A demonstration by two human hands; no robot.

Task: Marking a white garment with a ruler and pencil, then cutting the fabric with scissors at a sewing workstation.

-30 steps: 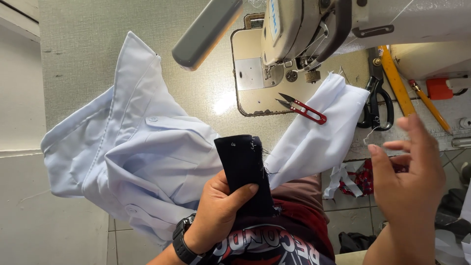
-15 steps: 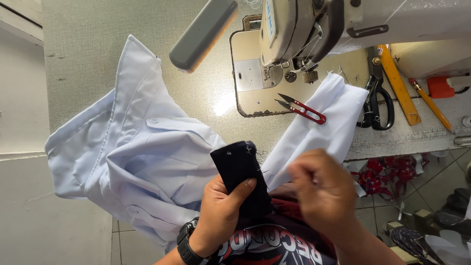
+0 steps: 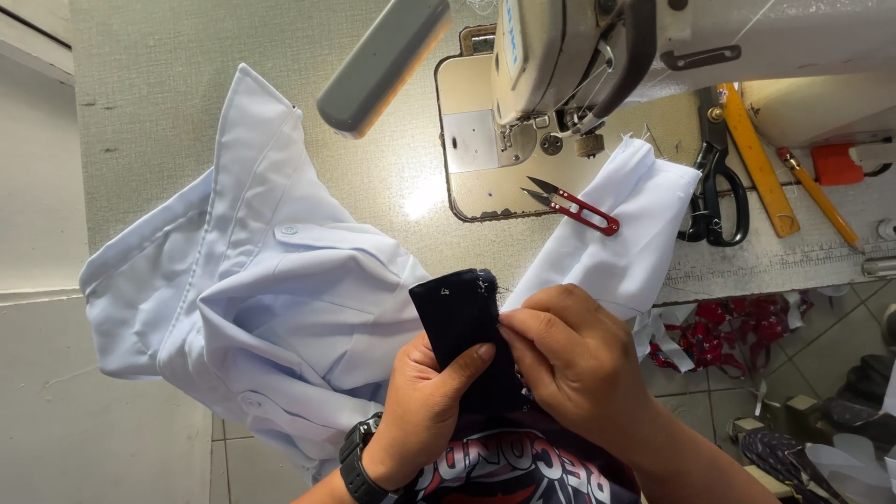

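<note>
The right hand (image 3: 574, 359) has come in from three o'clock; its fingers pinch the dark fabric piece (image 3: 462, 322), which the left hand (image 3: 425, 411) clamps upright by the shirt (image 3: 280, 317), steadying it.

A pale speckled worktop (image 3: 187, 112) carries a light blue shirt (image 3: 271, 308) left of the grip, with red thread snips (image 3: 574, 205), black scissors (image 3: 714, 191), a yellow ruler (image 3: 756, 159) and a sewing machine (image 3: 579, 65) beyond it.
</note>
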